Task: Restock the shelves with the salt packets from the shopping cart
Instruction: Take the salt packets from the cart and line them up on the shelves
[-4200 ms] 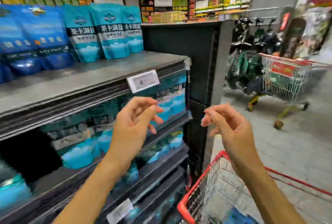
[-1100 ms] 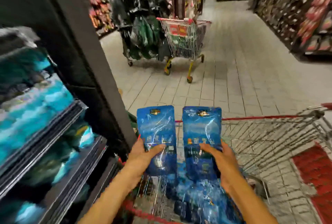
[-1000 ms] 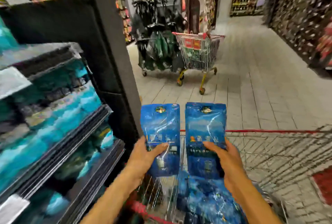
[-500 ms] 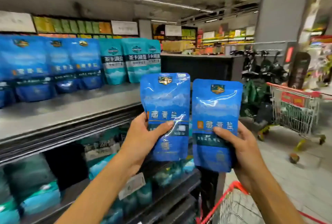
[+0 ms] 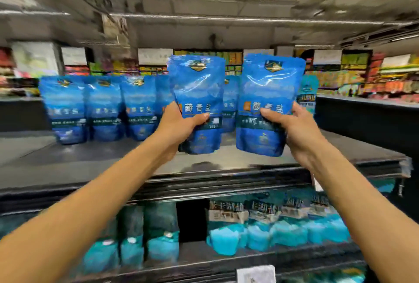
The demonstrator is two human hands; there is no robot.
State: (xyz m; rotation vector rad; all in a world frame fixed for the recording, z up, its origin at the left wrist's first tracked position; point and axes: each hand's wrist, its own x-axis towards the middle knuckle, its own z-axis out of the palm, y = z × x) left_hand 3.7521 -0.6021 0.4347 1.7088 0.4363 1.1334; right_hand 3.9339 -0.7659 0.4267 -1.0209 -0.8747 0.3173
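Observation:
I hold two upright blue salt packets above the grey top shelf [image 5: 113, 164]. My left hand [image 5: 179, 124] grips the left salt packet [image 5: 197, 87] at its lower left side, thumb across the front. My right hand [image 5: 292, 126] grips the right salt packet [image 5: 269, 92] at its lower right side. Both packets hang over the front part of the shelf, in front of a row of matching blue packets [image 5: 104, 108] standing at the back. The shopping cart is out of view.
A teal packet [image 5: 307, 94] stands at the row's right end. The lower shelf [image 5: 249, 253] holds teal and turquoise packets [image 5: 281, 228] with a dark gap [image 5: 191, 221] between groups. A white price tag [image 5: 256, 274] sits on the bottom edge. A black end panel [image 5: 362, 121] borders the right.
I lifted two packets out of the cart, turned left to face the shelf, and raised both packets up and forward over the top shelf.

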